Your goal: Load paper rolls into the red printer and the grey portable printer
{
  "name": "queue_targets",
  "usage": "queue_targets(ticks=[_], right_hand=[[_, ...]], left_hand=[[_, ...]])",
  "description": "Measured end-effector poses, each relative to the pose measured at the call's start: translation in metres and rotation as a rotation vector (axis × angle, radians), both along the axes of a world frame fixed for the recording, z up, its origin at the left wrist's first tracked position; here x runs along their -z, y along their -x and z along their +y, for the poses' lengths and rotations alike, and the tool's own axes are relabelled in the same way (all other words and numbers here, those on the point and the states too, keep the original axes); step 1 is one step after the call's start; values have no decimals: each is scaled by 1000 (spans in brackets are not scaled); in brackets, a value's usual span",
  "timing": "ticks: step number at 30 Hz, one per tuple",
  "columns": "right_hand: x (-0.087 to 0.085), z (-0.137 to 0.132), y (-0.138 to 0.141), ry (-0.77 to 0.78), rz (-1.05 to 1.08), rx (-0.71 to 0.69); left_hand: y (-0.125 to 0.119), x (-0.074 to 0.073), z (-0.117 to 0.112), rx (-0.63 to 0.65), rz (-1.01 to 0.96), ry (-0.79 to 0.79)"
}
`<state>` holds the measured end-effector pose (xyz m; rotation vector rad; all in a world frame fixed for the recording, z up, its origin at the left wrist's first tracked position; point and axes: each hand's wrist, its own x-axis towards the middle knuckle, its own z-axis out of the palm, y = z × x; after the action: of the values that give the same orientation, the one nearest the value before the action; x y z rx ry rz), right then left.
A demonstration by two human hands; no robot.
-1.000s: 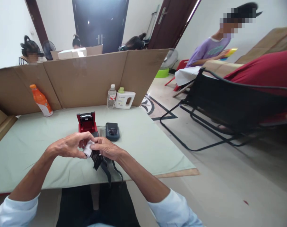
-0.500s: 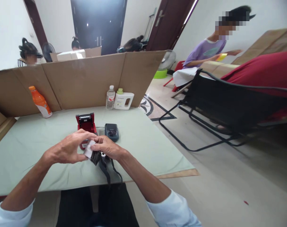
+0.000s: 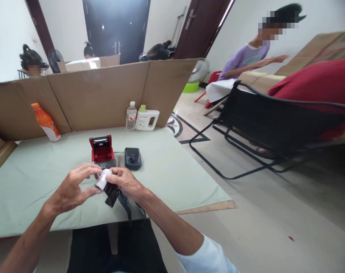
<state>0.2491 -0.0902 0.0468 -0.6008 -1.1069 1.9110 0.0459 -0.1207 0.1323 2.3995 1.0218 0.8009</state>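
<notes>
Over the near part of a pale green table point(image 3: 172, 167), both my hands work on a small white paper roll point(image 3: 102, 179) that sticks out of a black pouch point(image 3: 111, 192) with a dangling strap point(image 3: 128, 207). My left hand point(image 3: 72, 187) pinches the roll's end between thumb and fingers. My right hand point(image 3: 126, 183) grips the pouch and touches the roll from the right. Just beyond the hands, a small red printer point(image 3: 102, 151) stands with its lid open. A dark blue-grey device point(image 3: 133, 157) lies to its right.
An orange bottle point(image 3: 46, 122) leans at the back left by the cardboard screen point(image 3: 104, 94). A water bottle point(image 3: 130, 116) and a white jug point(image 3: 147, 119) stand at the back. A black folding chair point(image 3: 269, 125) stands on the floor to the right. Several people sit beyond.
My left hand has drawn back to the left and its fingers have shifted to the roll's end. More of the white roll shows. The person at right has stretched an arm out.
</notes>
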Motion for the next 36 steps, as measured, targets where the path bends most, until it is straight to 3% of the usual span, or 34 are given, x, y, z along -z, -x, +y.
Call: queue_targets(ticks=[6, 12, 17, 21, 25, 30, 36], right_hand=[[13, -4, 18, 99, -24, 161], [17, 9, 32, 64, -51, 240], [20, 26, 35, -31, -87, 293], [25, 32, 36, -81, -64, 291], [38, 34, 35, -11, -83, 296], [53, 40, 34, -44, -184, 282], [53, 47, 30, -17, -269, 294]], left_hand=[[7, 40, -7, -191, -101, 112], [8, 49, 8, -336, -238, 242], [9, 51, 27, -312, -310, 319], [11, 48, 53, -311, -270, 237], [15, 51, 96, -297, -148, 149], [13, 75, 147, -267, 59, 101], [8, 100, 170, -353, 264, 52]])
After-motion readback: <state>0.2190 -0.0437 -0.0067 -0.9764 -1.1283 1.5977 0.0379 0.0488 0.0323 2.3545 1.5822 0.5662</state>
